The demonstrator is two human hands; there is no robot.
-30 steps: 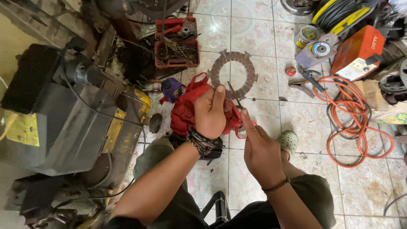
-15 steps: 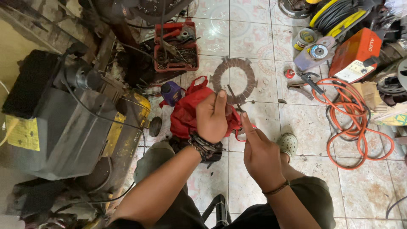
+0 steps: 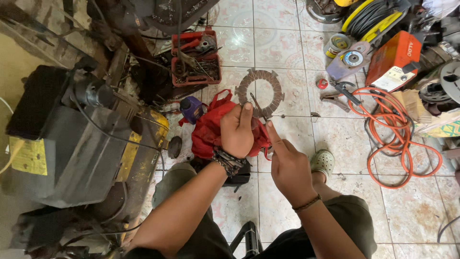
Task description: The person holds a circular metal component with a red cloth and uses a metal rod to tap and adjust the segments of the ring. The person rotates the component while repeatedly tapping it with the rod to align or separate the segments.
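My left hand (image 3: pixel 237 130), with a braided band at the wrist, is a closed fist with the thumb up. A thin dark metal tool (image 3: pixel 257 106) sticks up between both hands, beside that thumb. My right hand (image 3: pixel 287 165) grips its lower end, index finger stretched along it; a red handle loop shows under the fingers. What the left fist encloses is hidden. A red cloth bag (image 3: pixel 207 133) lies under the left hand. A flat toothed ring disc (image 3: pixel 243 82) lies on the tiles just beyond the tool tip.
A red tray of tools (image 3: pixel 178 79) sits at the back. A grey and yellow machine (image 3: pixel 81 158) fills the left side. An orange hose (image 3: pixel 400 144), an orange box (image 3: pixel 390 60) and yellow cable (image 3: pixel 371 17) crowd the right. A blue bottle (image 3: pixel 192 109) stands beside the bag.
Both hands stay together over the red bag, with almost no movement. Only the view has shifted slightly.
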